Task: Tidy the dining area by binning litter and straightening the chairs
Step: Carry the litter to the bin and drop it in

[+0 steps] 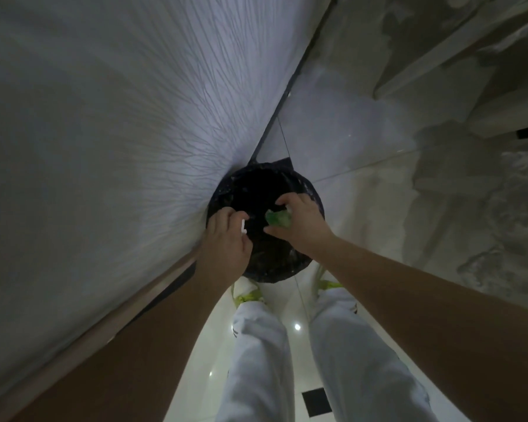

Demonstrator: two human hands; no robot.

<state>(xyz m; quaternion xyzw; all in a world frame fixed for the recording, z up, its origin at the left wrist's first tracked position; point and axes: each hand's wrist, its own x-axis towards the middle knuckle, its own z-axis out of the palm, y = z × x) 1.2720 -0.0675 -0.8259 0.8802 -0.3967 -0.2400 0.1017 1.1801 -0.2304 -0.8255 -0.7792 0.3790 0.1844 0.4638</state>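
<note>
White trouser legs (pixel 287 345) fill the near bottom of the view, both knees forward, ending in pale shoes with yellow-green laces (pixel 247 295) on glossy pale floor tiles (pixel 342 159); a small dark square inset (pixel 316 400) sits in the tile between the legs, near the bottom edge. Two bare forearms reach forward from the near corners and meet over a round bin (pixel 305 187) lined with a black bag, which stands on the floor just beyond the shoes and hard against a white ribbed wall (pixel 119 117) on the left. Left hand (pixel 226 239) is over the bin's left rim, fingers curled, pinching a small white scrap (pixel 243 226) (thin, maybe paper or plastic, too small to tell). Right hand (pixel 299 220) is over the bin's mouth, fingers and thumb bent round a crumpled green piece of litter (pixel 276 219), which shows between thumb and fingers above the dark opening. Inside of the bin reads as black only; contents not discernible. A dark skirting strip (pixel 281 111) runs along the wall's foot, away to the far right. Farther right, the floor gives way to a mottled grey-white surface (pixel 470 223), marble-like, blurred. At far upper right, pale boxy shapes (pixel 506 117) with a dark gap under one (furniture of some kind, not identifiable). Light is dim overall, with small bright ceiling reflections on the tile near the knees.
</note>
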